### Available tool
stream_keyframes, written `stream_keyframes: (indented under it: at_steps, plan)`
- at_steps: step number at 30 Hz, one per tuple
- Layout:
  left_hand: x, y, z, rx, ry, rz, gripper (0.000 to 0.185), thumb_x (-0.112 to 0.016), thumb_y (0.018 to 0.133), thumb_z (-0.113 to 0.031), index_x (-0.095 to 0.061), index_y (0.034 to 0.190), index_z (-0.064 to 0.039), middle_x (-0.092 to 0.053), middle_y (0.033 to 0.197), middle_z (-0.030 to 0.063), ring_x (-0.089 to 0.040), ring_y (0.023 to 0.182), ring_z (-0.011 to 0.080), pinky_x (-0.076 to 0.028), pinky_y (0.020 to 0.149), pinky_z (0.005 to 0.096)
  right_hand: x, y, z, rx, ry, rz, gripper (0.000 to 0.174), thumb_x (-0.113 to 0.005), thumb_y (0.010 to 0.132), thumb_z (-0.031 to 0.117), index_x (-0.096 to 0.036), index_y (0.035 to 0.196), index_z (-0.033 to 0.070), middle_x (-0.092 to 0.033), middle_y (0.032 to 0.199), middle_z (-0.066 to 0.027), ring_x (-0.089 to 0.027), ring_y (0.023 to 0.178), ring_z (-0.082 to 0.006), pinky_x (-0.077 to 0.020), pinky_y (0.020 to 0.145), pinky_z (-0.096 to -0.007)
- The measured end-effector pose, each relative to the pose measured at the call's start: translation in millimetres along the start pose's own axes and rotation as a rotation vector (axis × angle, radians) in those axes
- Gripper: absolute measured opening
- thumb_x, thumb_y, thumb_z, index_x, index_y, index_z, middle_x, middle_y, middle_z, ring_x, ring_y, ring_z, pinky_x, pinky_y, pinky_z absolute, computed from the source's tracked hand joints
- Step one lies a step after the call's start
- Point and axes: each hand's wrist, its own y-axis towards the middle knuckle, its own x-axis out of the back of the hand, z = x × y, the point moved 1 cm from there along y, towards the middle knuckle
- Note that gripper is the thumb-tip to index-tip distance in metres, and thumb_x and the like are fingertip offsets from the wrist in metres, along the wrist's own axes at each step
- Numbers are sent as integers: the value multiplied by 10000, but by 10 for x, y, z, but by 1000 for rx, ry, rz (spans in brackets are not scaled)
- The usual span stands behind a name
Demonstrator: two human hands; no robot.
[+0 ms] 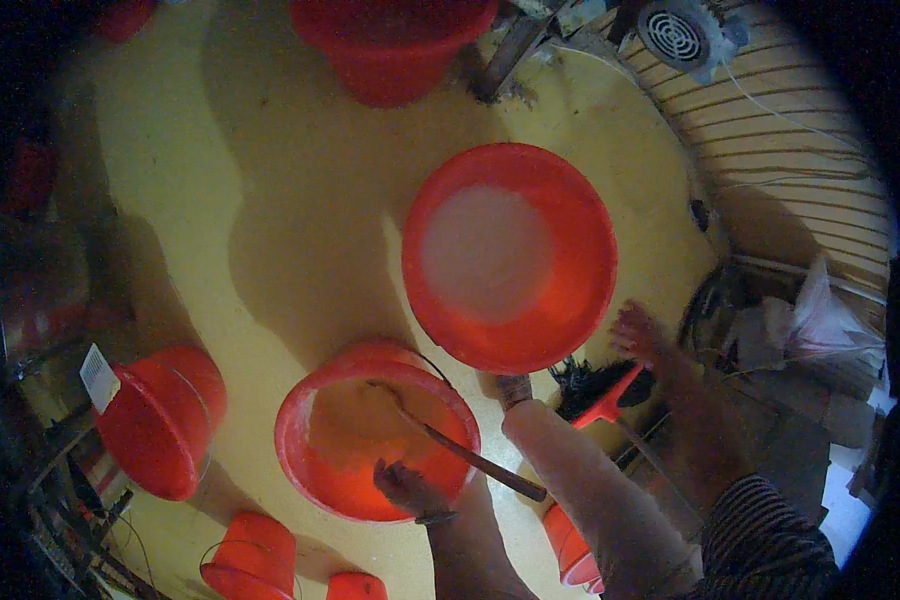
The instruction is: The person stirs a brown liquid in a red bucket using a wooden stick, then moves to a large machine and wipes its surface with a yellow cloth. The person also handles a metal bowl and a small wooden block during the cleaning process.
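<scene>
My left hand (411, 489), with a dark band at the wrist, hangs over the near rim of a red bucket (289, 457). Its fingers are loosely bent and nothing shows in them. Brownish contents (360, 412) lie in that bucket, and a slightly bent wooden stick (465, 454) leans out across its right rim, apart from the hand. My right hand (634, 334) is blurred, fingers spread and empty, just right of a red basin (585, 292) holding pale, cloudy contents (484, 251). Below this hand lies a red tool head (607, 405) on a long thin handle.
A leg (592, 480) stands between the bucket and the tool. More red buckets (169, 420) stand left, near the front (259, 555) and at the far edge (397, 60). Black bristles (585, 382) lie below the basin. A round-grilled device (673, 31) stands by the slatted surface.
</scene>
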Motion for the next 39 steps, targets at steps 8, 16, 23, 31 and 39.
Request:
stream_keyframes:
  at_steps: [8, 16, 23, 31, 39]
  plan:
    - [716, 122, 383, -220, 472, -429, 451, -551, 855, -85, -411, 1279, -24, -405, 1142, 164, -449, 938, 291, -444, 776, 409, -1564, -475, -616, -61, 417, 156, 453, -540, 903, 302, -399, 1284, 100, -538, 1171, -148, -559, 1042, -288, -469, 912, -481]
    - [745, 120, 424, 115, 585, -503, 479, -559, 851, -82, -388, 1296, -43, -352, 1195, 214, -446, 1029, 346, -465, 811, 484, -1329, -280, -528, 34, 267, 84, 446, -560, 881, 273, -428, 1229, 28, -566, 1137, -133, -605, 986, -260, -558, 769, -403]
    - [890, -34, 612, 1, 568, -507, 449, -575, 836, -109, -430, 1258, -58, -396, 1159, 164, -484, 945, 318, -493, 724, 454, -633, 74, -362, 157, 115, -249, 411, -609, 837, 251, -440, 1162, 64, -604, 943, -87, -620, 704, -219, -543, 556, -338]
    - [1325, -232, 773, -161, 448, -297, 494, -553, 807, -19, -410, 1279, -60, -398, 1149, 166, -478, 943, 290, -474, 723, 409, 674, 727, 274, 324, -131, -162, 455, -675, 813, 244, -412, 1157, 103, -586, 978, -111, -612, 771, -213, -524, 531, -336]
    - [1631, -42, 835, -12, 584, -177, 496, -575, 782, -106, -429, 1256, -101, -464, 1174, 87, -470, 938, 242, -404, 775, 351, 1569, 495, 474, 96, -415, -412, 501, -688, 801, 293, -432, 1187, 102, -585, 1063, -84, -611, 859, -224, -531, 646, -369]
